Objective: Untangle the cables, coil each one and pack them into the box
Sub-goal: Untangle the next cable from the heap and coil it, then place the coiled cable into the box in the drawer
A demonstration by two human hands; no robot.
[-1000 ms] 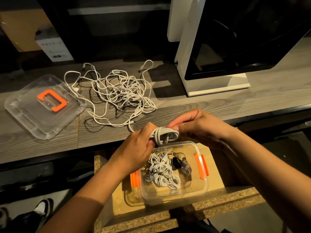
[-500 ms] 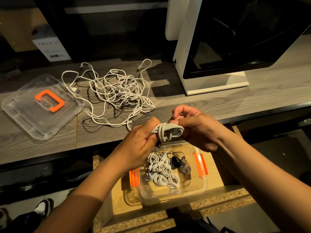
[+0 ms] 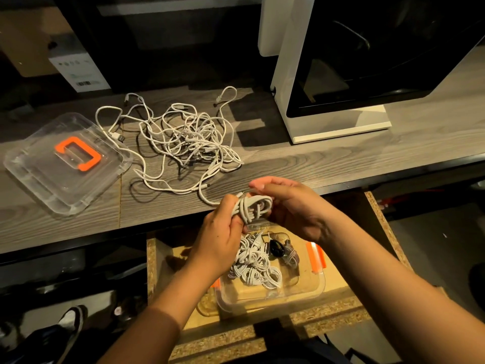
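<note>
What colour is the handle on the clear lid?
Orange; the handle on the lid shows best in the head view.

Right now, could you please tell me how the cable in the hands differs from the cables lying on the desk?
The held cable is wound into a tight bundle; the desk cables sprawl in a loose tangle. The held cable is gripped by the left hand and right hand; the desk cables lie flat on the desk. Both are white.
</note>
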